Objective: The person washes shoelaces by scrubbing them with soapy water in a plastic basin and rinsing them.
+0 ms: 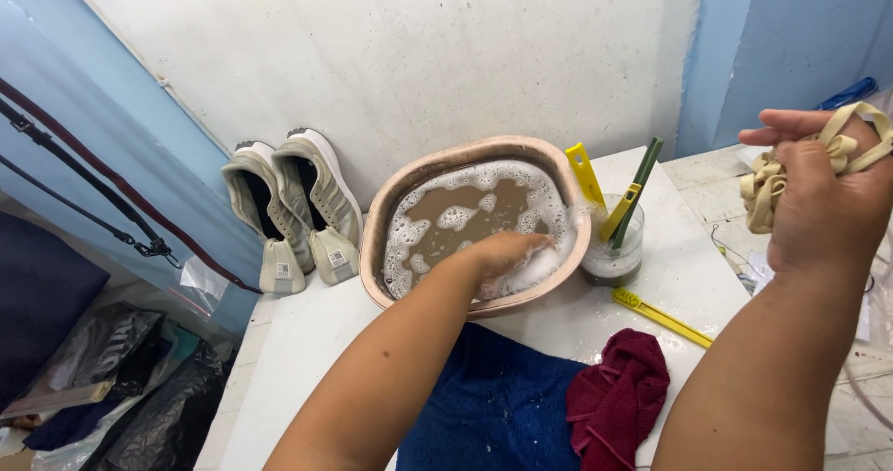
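Beige laces (pixel 777 178) are bunched in our right hand (pixel 823 201), fingers closed, raised off the table's right edge. Our left hand (pixel 502 252) is dipped in the soapy basin (pixel 377 225) at the table's far edge; grip indeterminate.

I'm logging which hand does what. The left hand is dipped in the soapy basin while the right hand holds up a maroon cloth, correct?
Not quite. In the head view the right hand holds bunched beige shoelaces; the maroon cloth lies on the table. The left hand is indeed in the soapy basin.
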